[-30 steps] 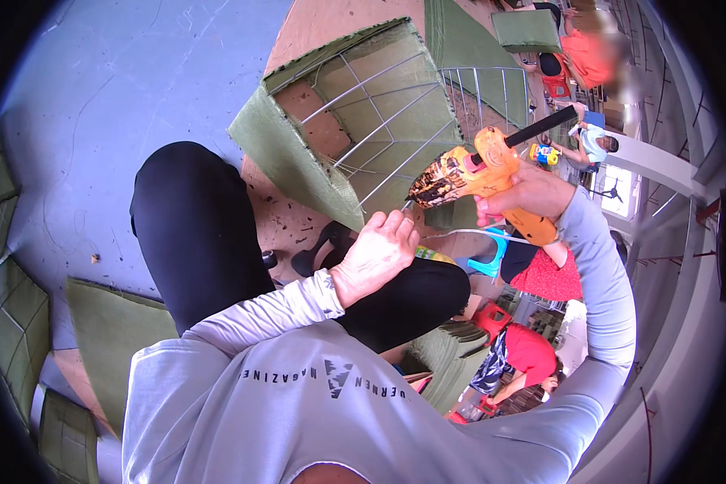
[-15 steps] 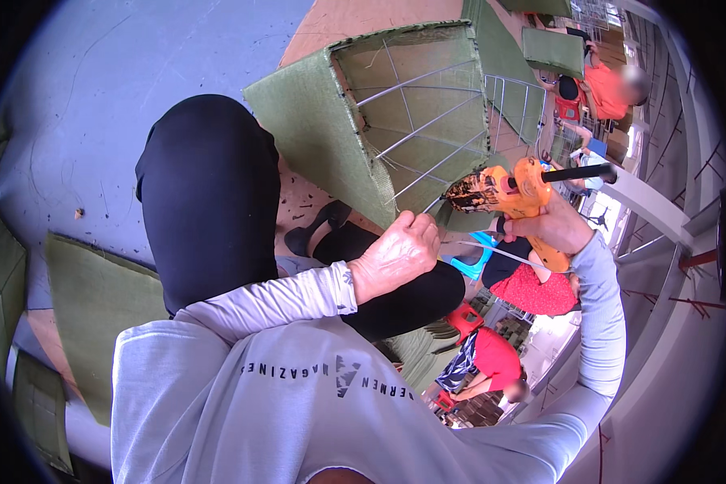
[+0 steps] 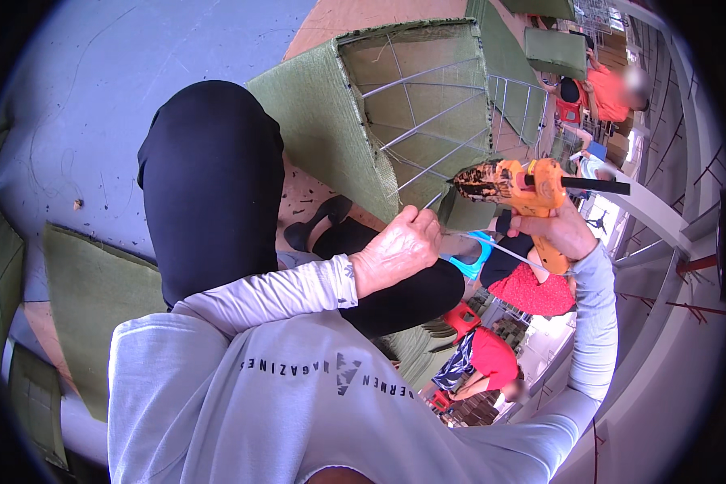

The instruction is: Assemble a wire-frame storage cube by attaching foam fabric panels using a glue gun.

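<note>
In front of me is a box-like wire frame (image 3: pixel 434 123) covered in green woven fabric (image 3: pixel 323 121), its open side showing several thin metal rods. My left hand (image 3: pixel 399 250) is closed on a rod of it near the fabric's lower corner, the rod's end sticking up past my fingers. To the right, my right hand (image 3: pixel 563 229) grips an orange glue gun (image 3: pixel 504 184), smeared dark around the nozzle, with a black glue stick (image 3: pixel 597 186) out of its back. The nozzle points left, a little apart from the rod.
Green fabric panels (image 3: pixel 97 302) lie at the left on the grey floor (image 3: pixel 89 121). Beyond the frame stand more green covered frames (image 3: pixel 555 50). People in red tops (image 3: pixel 540 289) sit at the right, near a blue stool (image 3: pixel 469 256) and a red stool (image 3: pixel 461 319).
The glue gun has shifted slightly up and right, its nozzle drawing away from the rod by my left hand. My left hand keeps its hold; the frame has moved a little.
</note>
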`<action>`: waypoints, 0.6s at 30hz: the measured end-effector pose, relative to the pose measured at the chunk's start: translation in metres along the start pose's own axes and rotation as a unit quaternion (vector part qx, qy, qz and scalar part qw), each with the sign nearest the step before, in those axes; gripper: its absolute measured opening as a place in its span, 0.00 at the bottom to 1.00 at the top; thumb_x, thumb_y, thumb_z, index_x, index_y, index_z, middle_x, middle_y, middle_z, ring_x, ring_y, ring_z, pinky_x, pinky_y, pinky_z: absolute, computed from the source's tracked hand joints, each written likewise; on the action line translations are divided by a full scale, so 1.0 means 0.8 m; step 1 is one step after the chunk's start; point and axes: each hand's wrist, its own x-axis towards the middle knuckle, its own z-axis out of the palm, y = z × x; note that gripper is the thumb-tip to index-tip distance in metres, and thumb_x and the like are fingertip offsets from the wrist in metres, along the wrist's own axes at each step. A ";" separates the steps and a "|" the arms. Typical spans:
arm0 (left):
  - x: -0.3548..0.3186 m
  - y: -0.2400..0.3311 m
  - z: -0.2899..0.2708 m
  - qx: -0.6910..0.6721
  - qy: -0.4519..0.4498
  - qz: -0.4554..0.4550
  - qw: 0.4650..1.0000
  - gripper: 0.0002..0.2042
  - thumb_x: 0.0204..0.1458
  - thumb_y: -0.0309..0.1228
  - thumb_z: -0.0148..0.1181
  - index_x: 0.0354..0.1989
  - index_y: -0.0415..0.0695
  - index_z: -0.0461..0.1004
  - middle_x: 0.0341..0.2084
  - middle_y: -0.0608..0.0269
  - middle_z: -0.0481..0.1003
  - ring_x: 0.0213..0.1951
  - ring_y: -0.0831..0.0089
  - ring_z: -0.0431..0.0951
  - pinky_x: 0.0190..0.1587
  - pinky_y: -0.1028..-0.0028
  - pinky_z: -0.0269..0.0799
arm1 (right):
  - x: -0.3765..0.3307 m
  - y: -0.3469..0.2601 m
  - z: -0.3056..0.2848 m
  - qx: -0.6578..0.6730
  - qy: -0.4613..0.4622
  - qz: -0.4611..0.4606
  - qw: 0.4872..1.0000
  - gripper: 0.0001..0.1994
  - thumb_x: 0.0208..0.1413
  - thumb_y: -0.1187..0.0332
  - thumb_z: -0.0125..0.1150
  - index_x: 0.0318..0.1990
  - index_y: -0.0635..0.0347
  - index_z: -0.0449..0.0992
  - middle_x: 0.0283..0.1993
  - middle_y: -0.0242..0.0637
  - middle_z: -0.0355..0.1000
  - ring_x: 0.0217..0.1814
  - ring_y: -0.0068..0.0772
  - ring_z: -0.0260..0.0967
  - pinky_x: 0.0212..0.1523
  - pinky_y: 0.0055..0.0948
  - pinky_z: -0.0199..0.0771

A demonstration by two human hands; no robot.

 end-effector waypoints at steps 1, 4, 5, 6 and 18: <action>0.000 0.001 0.000 -0.001 0.000 0.001 1.000 0.08 0.36 0.31 0.56 0.25 0.42 0.72 0.25 0.64 0.68 0.33 0.71 0.69 0.34 0.73 0.61 | -0.003 0.000 0.000 0.024 0.004 -0.005 1.000 0.20 0.46 0.78 0.65 0.48 0.64 0.69 0.38 0.32 0.73 0.37 0.24 0.73 0.41 0.23 0.75; 0.001 0.002 -0.004 -0.004 0.006 0.006 1.000 0.08 0.36 0.32 0.56 0.25 0.42 0.72 0.25 0.64 0.68 0.34 0.71 0.69 0.34 0.73 0.61 | -0.005 -0.005 0.006 0.005 -0.006 -0.016 1.000 0.20 0.46 0.78 0.65 0.48 0.64 0.69 0.38 0.33 0.73 0.38 0.25 0.73 0.41 0.23 0.75; 0.002 0.002 -0.007 -0.007 -0.001 0.005 1.000 0.08 0.36 0.31 0.56 0.25 0.42 0.72 0.25 0.64 0.68 0.34 0.71 0.69 0.34 0.73 0.60 | -0.006 -0.006 0.008 -0.018 -0.010 -0.011 1.000 0.20 0.46 0.79 0.65 0.48 0.64 0.68 0.39 0.33 0.73 0.38 0.25 0.74 0.41 0.24 0.75; 0.002 0.002 -0.010 -0.009 -0.008 0.004 1.000 0.08 0.36 0.31 0.56 0.24 0.42 0.72 0.25 0.64 0.68 0.34 0.71 0.68 0.34 0.73 0.60 | -0.007 -0.004 0.009 -0.016 -0.008 -0.011 1.000 0.20 0.46 0.79 0.65 0.48 0.64 0.68 0.39 0.33 0.73 0.38 0.25 0.74 0.41 0.24 0.75; -0.037 -0.018 -0.043 0.055 -0.046 0.068 0.995 0.10 0.38 0.30 0.56 0.30 0.40 0.75 0.31 0.62 0.70 0.40 0.67 0.71 0.59 0.58 0.62 | -0.023 0.052 0.034 -0.017 0.003 -0.064 0.998 0.19 0.47 0.77 0.67 0.47 0.64 0.69 0.38 0.35 0.74 0.38 0.27 0.75 0.43 0.26 0.76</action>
